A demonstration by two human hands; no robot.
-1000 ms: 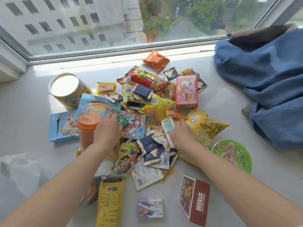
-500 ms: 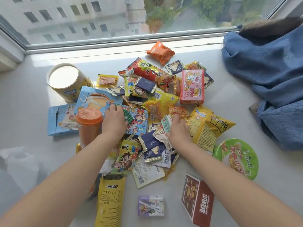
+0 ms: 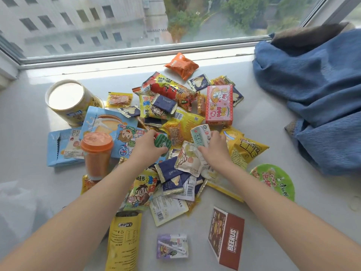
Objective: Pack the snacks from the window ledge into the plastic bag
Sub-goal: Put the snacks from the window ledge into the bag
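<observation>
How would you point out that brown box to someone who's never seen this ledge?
Start at the heap of snacks on the window ledge, then look to its near edge, on the right, under the person's right forearm. The brown box lies there alone, apart from the heap. It is the only dark brown carton, with BEERUS printed in white on its side.

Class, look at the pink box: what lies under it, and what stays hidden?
The pink box lies on yellow packets, with a dark sachet poking out behind. Whatever sits beneath its middle is covered.
</observation>
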